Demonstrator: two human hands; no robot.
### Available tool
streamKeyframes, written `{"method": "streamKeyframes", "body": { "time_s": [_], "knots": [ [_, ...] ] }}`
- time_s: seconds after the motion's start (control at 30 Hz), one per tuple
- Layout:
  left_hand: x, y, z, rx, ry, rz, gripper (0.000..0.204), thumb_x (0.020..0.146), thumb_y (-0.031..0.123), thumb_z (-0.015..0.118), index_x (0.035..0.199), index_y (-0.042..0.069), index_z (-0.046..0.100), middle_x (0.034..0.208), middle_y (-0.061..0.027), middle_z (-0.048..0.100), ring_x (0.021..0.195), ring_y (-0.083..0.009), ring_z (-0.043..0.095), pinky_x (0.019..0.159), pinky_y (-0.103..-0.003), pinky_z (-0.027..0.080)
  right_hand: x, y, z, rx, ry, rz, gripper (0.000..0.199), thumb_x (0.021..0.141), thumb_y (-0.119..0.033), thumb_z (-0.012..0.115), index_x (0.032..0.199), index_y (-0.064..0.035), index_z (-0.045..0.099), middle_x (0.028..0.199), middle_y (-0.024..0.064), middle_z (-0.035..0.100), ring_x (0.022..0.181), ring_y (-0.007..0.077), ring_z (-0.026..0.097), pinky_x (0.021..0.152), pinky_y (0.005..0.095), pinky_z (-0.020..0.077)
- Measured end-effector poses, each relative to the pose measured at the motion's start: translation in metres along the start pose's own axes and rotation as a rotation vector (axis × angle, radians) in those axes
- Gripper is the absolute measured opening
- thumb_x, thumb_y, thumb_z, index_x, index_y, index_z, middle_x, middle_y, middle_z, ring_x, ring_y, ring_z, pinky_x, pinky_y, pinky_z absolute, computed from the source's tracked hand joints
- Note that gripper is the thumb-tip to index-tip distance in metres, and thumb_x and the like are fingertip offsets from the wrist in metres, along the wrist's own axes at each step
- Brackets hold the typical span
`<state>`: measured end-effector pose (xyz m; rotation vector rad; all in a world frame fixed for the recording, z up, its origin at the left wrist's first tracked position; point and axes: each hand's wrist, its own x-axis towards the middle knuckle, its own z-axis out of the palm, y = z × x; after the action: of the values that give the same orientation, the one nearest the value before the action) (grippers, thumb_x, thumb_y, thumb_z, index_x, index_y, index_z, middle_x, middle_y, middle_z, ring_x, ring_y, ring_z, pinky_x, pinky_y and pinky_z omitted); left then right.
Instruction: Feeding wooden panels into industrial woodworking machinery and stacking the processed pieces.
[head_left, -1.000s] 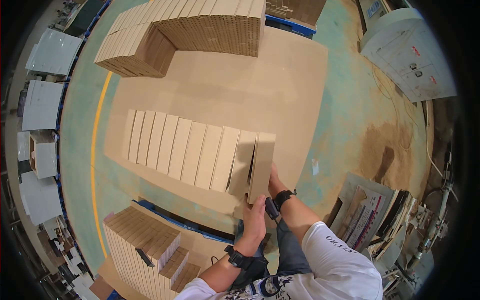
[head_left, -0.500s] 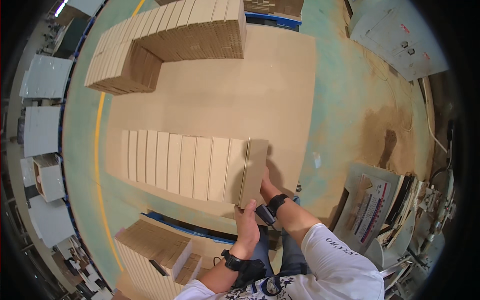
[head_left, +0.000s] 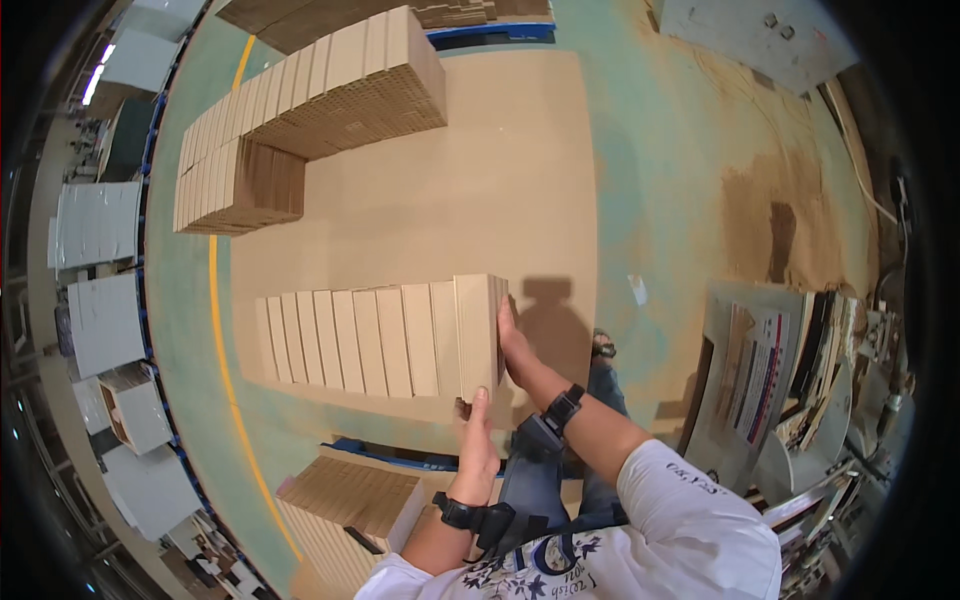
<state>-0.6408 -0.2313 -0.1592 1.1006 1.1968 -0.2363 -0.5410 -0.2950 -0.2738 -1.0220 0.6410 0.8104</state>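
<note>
A row of several upright bundles of flat brown cardboard (head_left: 370, 338) stands on a large brown cardboard sheet (head_left: 470, 200) laid on the floor. The rightmost bundle (head_left: 478, 335) is pressed flush against the row. My right hand (head_left: 512, 340) lies flat against its right face, fingers pointing up. My left hand (head_left: 477, 440) presses on its near bottom edge. Both wrists wear black bands. Neither hand's fingers wrap around the bundle; both push on it.
A taller stack of cardboard bundles (head_left: 300, 110) stands at the far left of the sheet. Another stack (head_left: 350, 510) on a blue pallet is close at my lower left. Grey machines (head_left: 100, 320) line the left. A printed board and clutter (head_left: 760, 380) are at the right.
The rightmost bundle, tilted and apart from the row a second ago, now stands upright against it. My hands moved from gripping it to pressing its side and bottom edge.
</note>
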Motion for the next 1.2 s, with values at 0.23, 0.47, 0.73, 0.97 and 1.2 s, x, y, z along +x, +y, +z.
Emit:
{"method": "streamKeyframes", "body": {
  "time_s": [0.23, 0.47, 0.73, 0.97, 1.2],
  "knots": [
    [0.003, 0.026, -0.015, 0.432, 0.112, 0.778, 0.044, 0.085, 0.017, 0.056, 0.123, -0.001, 0.041, 0.116, -0.0122, 0.047, 0.106, -0.0199, 0.045, 0.09, -0.032, 0.035, -0.058, 0.008, 0.023, -0.136, 0.102, -0.558, 0.06, 0.094, -0.037, 0.029, 0.139, -0.0033, 0.008, 0.144, 0.0176, 0.009, 0.135, 0.0266, 0.007, 0.108, 0.0341, 0.0084],
    [0.035, 0.037, -0.002, 0.655, 0.032, 0.609, 0.03, 0.09, 0.018, 0.047, 0.108, -0.005, 0.054, 0.101, -0.0131, 0.057, 0.087, -0.0189, 0.056, 0.077, -0.029, 0.044, -0.072, 0.012, 0.038, -0.347, 0.125, -0.63, 0.063, 0.091, -0.033, 0.04, 0.139, -0.0038, 0.011, 0.142, 0.0225, 0.013, 0.133, 0.0338, 0.01, 0.106, 0.0394, 0.0128],
    [0.0, 0.037, 0.025, 1.017, -0.086, 0.92, 0.039, 0.083, 0.021, 0.056, 0.116, 0.0, 0.049, 0.114, -0.0176, 0.047, 0.104, -0.0277, 0.047, 0.088, -0.039, 0.037, -0.098, 0.008, -0.024, 0.048, -0.012, -0.572, 0.06, 0.089, -0.019, 0.045, 0.138, -0.0017, 0.015, 0.139, 0.0185, 0.024, 0.129, 0.026, 0.024, 0.104, 0.0336, 0.0216],
    [0.046, 0.021, 0.03, 1.625, 0.118, 1.121, 0.081, 0.074, 0.022, 0.061, 0.139, 0.007, 0.015, 0.144, -0.02, 0.005, 0.133, -0.04, 0.002, 0.102, -0.058, 0.006, 0.021, 0.078, -0.107, -0.192, 0.274, -0.466, 0.057, 0.084, -0.014, 0.052, 0.135, -0.0053, 0.026, 0.131, 0.018, 0.039, 0.122, 0.0269, 0.037, 0.099, 0.0336, 0.0309],
    [0.045, 0.021, 0.026, 1.636, 0.13, 1.156, 0.08, 0.074, 0.02, 0.06, 0.139, 0.006, 0.016, 0.144, -0.0199, 0.006, 0.133, -0.0392, 0.003, 0.103, -0.055, 0.004, 0.077, 0.095, -0.068, -0.825, 0.55, -0.291, 0.055, 0.072, -0.019, 0.061, 0.123, -0.0068, 0.043, 0.109, 0.0222, 0.05, 0.101, 0.0387, 0.047, 0.088, 0.0437, 0.038]
  ]
}}
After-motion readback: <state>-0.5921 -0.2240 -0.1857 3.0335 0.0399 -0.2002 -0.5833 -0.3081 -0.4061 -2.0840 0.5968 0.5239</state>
